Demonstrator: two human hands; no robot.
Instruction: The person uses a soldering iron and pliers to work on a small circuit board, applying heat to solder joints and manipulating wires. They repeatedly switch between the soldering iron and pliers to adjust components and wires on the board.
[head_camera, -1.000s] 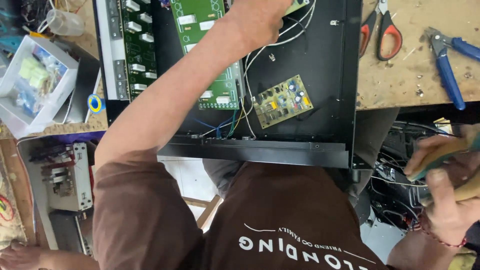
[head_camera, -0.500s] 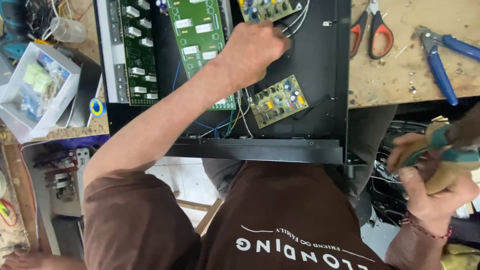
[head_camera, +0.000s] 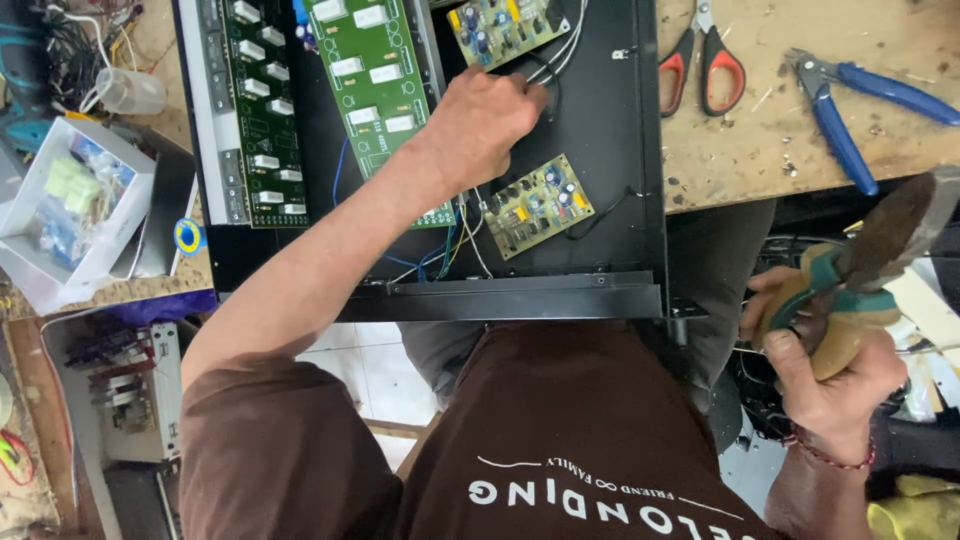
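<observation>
My left hand (head_camera: 480, 120) reaches into an open black metal chassis (head_camera: 625, 170) and its fingers are curled around a bundle of thin wires (head_camera: 562, 50). The wires run up to a small circuit board (head_camera: 500, 28) at the chassis's far end. A second small board (head_camera: 538, 205) lies just below the hand, and a long green board (head_camera: 375, 90) lies to its left. My right hand (head_camera: 830, 390) is off the bench's near edge, at the right. It grips worn pliers (head_camera: 880, 250) with green and tan handles, jaws pointing up and right.
Red-handled scissors (head_camera: 705, 65) and blue-handled pliers (head_camera: 840, 110) lie on the wooden bench (head_camera: 760, 160) right of the chassis. A white box of parts (head_camera: 70, 210), a plastic cup (head_camera: 130, 92) and a small tape roll (head_camera: 188, 237) sit at the left. Tangled cables hang below the bench at right.
My left hand has drawn back from the chassis's far end toward the middle, onto the wires. My right hand has lifted the pliers further into view.
</observation>
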